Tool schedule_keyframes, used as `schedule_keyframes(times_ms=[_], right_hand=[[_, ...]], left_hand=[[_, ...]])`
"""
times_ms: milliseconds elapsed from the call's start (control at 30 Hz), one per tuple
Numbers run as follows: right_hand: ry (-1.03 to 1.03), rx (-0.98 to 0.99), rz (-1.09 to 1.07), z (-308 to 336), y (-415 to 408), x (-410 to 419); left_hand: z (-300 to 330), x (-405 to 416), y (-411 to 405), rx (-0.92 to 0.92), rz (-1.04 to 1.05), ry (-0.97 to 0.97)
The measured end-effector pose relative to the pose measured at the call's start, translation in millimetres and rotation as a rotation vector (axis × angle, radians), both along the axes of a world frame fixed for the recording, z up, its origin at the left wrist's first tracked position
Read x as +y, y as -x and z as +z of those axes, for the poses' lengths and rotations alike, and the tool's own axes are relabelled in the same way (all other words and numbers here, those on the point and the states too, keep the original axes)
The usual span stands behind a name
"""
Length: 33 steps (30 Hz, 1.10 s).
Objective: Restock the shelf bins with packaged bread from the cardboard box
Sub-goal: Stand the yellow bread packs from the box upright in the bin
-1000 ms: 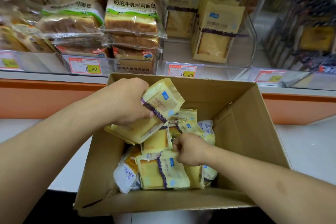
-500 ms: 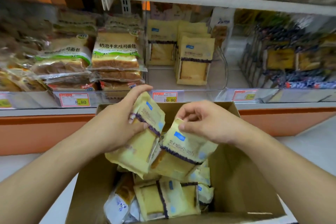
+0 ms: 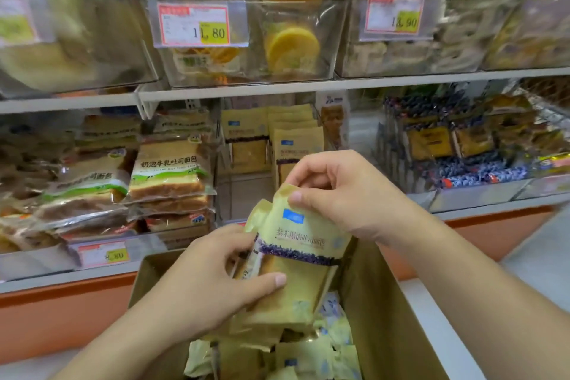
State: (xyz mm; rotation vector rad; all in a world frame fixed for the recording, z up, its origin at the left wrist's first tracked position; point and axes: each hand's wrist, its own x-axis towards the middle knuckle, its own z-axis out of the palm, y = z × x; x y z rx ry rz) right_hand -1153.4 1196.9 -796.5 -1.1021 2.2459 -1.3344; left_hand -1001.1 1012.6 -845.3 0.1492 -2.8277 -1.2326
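Both hands (image 3: 212, 284) (image 3: 345, 194) hold bread packs (image 3: 296, 259) above cardboard box (image 3: 385, 318).

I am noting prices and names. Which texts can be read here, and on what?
"11.80": price tag on upper bin.
"13.90": price tag, upper right.
"奶泡牛乳吐司面包": toast bag.
"紫米": held bread pack; remaining characters blurred.
Lower-left tag: first digit unclear.

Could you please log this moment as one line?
left hand: holds bread packs | right hand: pinches top pack | above box | shelf bin: not reached
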Motion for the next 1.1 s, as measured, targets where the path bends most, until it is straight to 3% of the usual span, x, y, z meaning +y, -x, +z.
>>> schedule_keyframes(times_ms=[100, 167, 400, 567, 733, 1000, 1100], right_hand=[[0.080, 0.027, -0.110, 7, 15, 9], [-0.024, 0.057, -0.122, 9, 29, 19], [-0.138, 0.083, -0.078, 5, 56, 14], [-0.067, 0.072, -0.221, 16, 87, 13], [-0.001, 0.143, -0.436, -1, 121, 18], [0.090, 0.160, -0.519, -35, 147, -2], [0.016, 0.246, -0.490, -43, 153, -19]], left_hand=[[10, 3, 20, 0.088, 0.060, -0.128], [16, 1, 33, 0.132, 0.080, -0.168], [4, -11, 54, 0.158, 0.154, -0.119], [-1, -25, 51, 0.159, 0.241, -0.159], [-5, -32, 41, 0.138, 0.264, -0.078], [-4, -34, 27, 0.159, 0.247, -0.046], [-5, -31, 27, 0.161, 0.238, -0.041]])
